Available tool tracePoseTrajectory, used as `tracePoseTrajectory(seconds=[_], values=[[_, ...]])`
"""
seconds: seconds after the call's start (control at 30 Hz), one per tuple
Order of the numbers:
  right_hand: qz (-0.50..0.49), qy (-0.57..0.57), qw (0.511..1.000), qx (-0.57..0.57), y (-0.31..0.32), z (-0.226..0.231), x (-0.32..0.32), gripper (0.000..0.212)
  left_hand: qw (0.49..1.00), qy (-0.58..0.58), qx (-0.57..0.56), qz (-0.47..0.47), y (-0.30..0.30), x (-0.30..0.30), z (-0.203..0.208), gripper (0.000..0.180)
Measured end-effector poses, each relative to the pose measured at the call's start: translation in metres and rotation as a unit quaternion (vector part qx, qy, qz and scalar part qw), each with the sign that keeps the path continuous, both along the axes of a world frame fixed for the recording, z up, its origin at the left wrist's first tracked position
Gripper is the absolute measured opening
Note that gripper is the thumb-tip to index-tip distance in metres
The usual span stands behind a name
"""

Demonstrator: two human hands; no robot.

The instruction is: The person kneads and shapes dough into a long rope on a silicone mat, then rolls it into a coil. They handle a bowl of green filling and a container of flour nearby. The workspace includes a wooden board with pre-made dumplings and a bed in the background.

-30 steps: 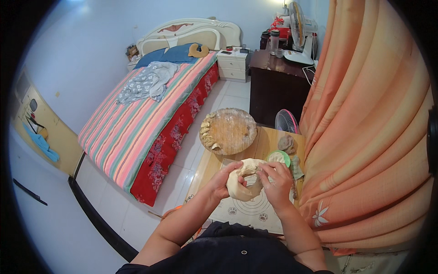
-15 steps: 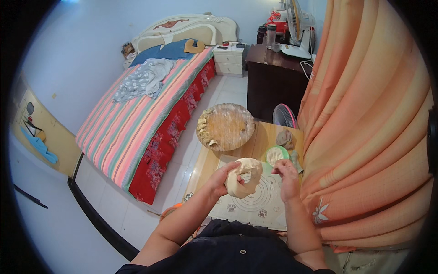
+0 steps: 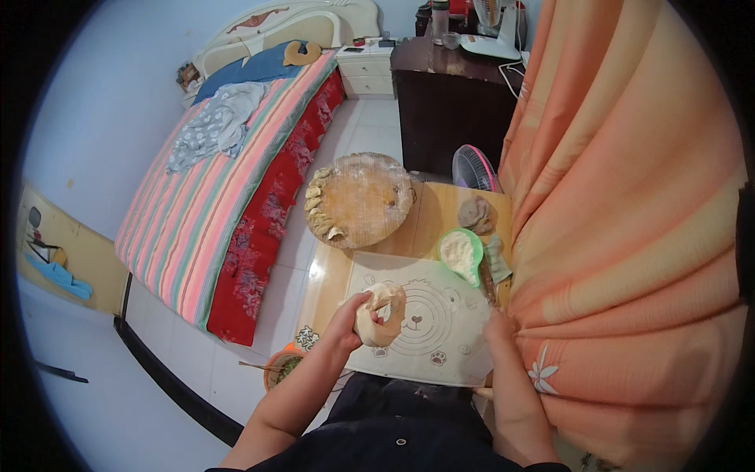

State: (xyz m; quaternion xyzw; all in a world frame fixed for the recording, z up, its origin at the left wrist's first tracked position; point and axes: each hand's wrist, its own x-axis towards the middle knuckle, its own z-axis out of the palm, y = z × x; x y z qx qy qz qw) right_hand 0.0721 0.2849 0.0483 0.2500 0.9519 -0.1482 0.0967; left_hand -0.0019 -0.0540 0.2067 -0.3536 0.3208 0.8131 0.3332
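A thick ring of pale dough (image 3: 391, 334) hangs above the left part of the mat, and my left hand (image 3: 346, 324) grips its left side, fingers through the hole. My right hand (image 3: 497, 326) is at the mat's right edge beside the curtain, smeared, with its fingers hard to see. A thin brown stick-like thing (image 3: 487, 285) lies just beyond it; whether the hand touches it I cannot tell. Beneath both hands lies a pale baking mat (image 3: 417, 358) printed with a bear and rings. A green bowl (image 3: 480, 256) of white flour (image 3: 458, 252) stands at the mat's far right corner.
A floury round board (image 3: 366, 197) bears several dumplings (image 3: 315, 203) along its left rim. Crumpled bags (image 3: 476, 214) sit on the wooden table (image 3: 440, 206) by the orange curtain (image 3: 621, 236). An orange bucket (image 3: 277, 370) stands at left, below table height.
My right hand has drawn back from beside the green bowl to the mat's right edge. The dough ring stays in my left hand, now further left over the mat. The whole view has shifted.
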Motion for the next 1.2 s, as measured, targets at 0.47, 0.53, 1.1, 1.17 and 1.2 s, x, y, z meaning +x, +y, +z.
tracePoseTrajectory(seconds=[0.47,0.53,1.1,1.17,1.2], values=[[0.213,0.043,0.961,-0.171,-0.001,-0.105,-0.189,0.041,0.973,-0.061,-0.046,0.216,0.036,0.015,-0.034,0.034],[0.23,0.01,0.961,-0.153,-0.001,-0.116,-0.196,0.039,0.969,-0.064,-0.04,0.234,0.038,0.017,-0.034,0.034],[-0.137,-0.193,0.554,-0.798,-0.115,0.062,-0.123,0.044,0.913,0.265,-0.306,-0.043,0.099,-0.003,-0.051,0.059],[-0.143,-0.183,0.593,-0.771,-0.123,0.075,-0.124,0.05,0.765,0.435,-0.446,-0.162,0.098,0.004,-0.059,0.061],[-0.172,-0.186,0.564,-0.786,-0.125,0.066,-0.123,0.048,0.7,0.476,-0.494,-0.197,0.098,0.011,-0.06,0.061]])
